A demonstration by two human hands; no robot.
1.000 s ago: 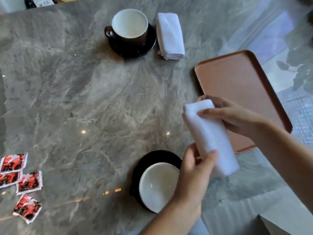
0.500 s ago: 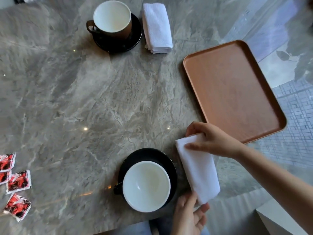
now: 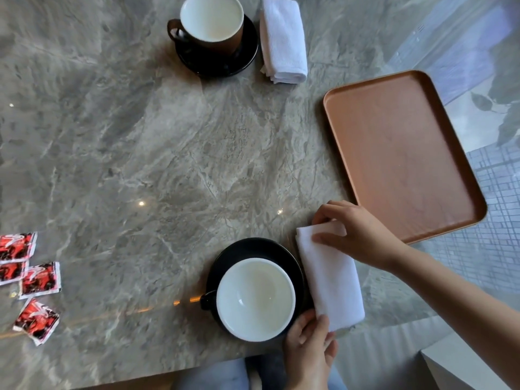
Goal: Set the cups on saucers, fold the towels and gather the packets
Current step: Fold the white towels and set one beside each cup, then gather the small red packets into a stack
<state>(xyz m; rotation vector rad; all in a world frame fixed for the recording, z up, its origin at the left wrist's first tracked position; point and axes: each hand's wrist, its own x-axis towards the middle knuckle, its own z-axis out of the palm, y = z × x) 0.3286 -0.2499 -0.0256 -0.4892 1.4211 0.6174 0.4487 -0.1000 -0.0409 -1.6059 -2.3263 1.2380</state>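
Both hands (image 3: 357,235) pinch the folded towel (image 3: 330,280) on the grey marble table (image 3: 168,164).

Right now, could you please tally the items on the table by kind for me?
Cups: 2 (far cup, near cup)
Saucers: 2 (far saucer, near saucer)
Towels: 2 (far towel, near towel)
Red packets: 4
Tray: 1
Total: 11
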